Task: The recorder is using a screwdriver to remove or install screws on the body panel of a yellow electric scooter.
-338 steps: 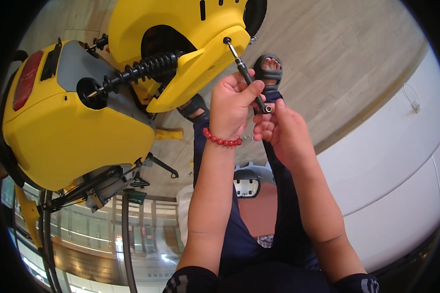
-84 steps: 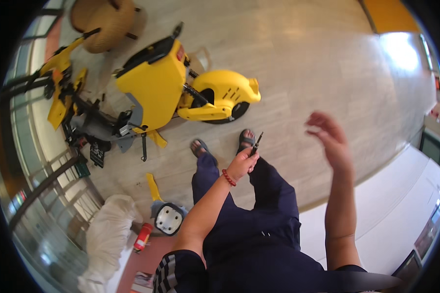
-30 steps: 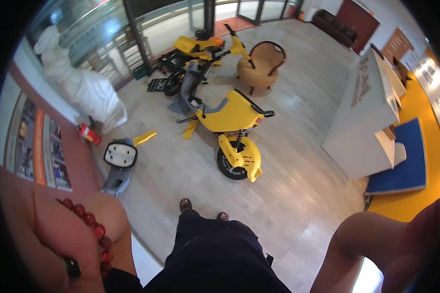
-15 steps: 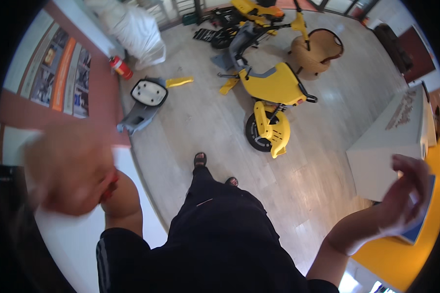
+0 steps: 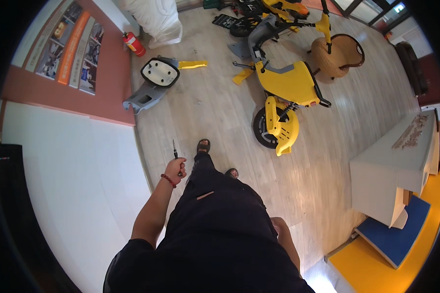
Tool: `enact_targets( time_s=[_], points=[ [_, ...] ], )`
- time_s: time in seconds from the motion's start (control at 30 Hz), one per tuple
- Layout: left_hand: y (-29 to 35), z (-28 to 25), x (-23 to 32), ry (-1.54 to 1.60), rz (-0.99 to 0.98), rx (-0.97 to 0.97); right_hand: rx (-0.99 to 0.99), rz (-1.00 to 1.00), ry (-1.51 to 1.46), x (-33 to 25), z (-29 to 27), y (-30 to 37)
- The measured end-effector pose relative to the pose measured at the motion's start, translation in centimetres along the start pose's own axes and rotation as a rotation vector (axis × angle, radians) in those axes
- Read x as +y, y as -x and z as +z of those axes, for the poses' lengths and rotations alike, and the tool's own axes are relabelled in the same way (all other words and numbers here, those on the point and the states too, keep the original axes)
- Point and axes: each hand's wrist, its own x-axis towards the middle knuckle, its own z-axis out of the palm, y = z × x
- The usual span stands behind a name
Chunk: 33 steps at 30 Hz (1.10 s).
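My left hand [image 5: 174, 169] is closed around the dark handle of a screwdriver [image 5: 175, 153], whose thin metal shaft points forward over the floor. A red bead bracelet [image 5: 168, 180] circles that wrist. My right hand [image 5: 278, 225] hangs beside my right thigh; its fingers are mostly hidden by the dark trousers. Ahead stands a yellow electric scooter [image 5: 287, 87], its rear wheel [image 5: 265, 128] towards me. On the floor ahead and to the left lies a grey scooter body part [image 5: 149, 97] with an upturned seat [image 5: 160, 72] and a yellow strip [image 5: 192, 64].
A white counter [image 5: 78, 171] runs along my left. To the right are a pale stand [image 5: 376, 176] and a blue board [image 5: 401, 234] on a yellow surface [image 5: 362, 261]. Farther off are a wicker chair [image 5: 327, 57], a fire extinguisher [image 5: 133, 44] and a white covered bundle [image 5: 156, 22].
Both hands have come down from their raised positions at the sides. The left is now low in front with the screwdriver showing; the right has dropped beside my thigh.
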Motion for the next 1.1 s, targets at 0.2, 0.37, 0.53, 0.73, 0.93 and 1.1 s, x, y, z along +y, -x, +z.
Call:
enact_targets(
  time_s=[0.2,0.37,0.53,0.73,0.93,1.1],
  points=[
    [-2.7,2.3,0.4,-0.245,-0.002,0.02,0.145,-0.135,-0.342,1.4,-1.6,1.6],
    [-5.9,3.4,-0.3,-0.393,-0.06,0.058,0.238,-0.317,-0.465,-1.6,-2.8,4.3],
    [-9.6,3.7,-1.4,-0.73,-0.144,0.09,0.22,-0.284,-0.532,-1.4,-0.8,5.9],
    [-13.9,7.6,-1.8,-1.217,-0.233,0.103,0.18,-0.065,-0.521,5.0,2.9,5.0],
    [-18.8,18.4,0.1,-1.833,0.088,-0.162,0.187,-0.085,-0.519,6.2,2.9,7.2],
    [-22.8,29.5,2.5,-1.897,0.448,-0.325,0.313,-0.097,-0.943,0.5,-1.3,9.5]
  ],
)
